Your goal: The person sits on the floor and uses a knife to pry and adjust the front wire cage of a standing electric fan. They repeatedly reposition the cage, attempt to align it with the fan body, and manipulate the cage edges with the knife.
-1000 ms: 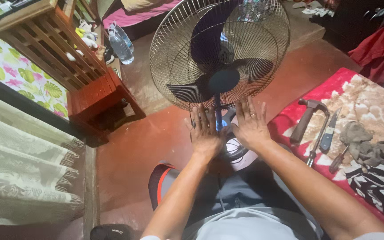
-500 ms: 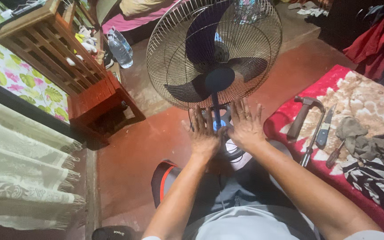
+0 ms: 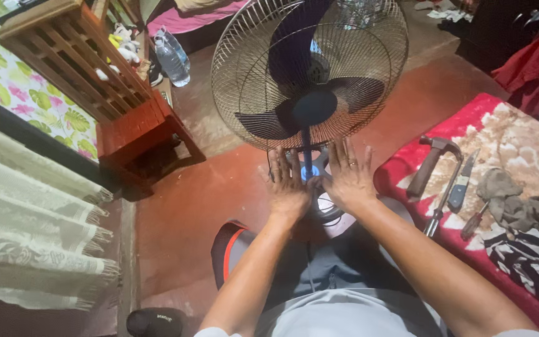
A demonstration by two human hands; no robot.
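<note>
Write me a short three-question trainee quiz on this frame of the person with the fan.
1. True or false: both hands lie flat, fingers spread, against the lower rim of the round wire-grille pedestal fan.
2. Which tool lies nearest the right hand? A) the steel claw hammer with the dark handle B) the blue-handled knife C) the red-handled screwdriver
3. What stands on the floor just beyond the slatted wooden stool, left of the fan?

Key
1. True; the left hand and the right hand flank the dark centre post, neither closed in a grip.
2. A
3. Clear plastic water bottles.
</note>
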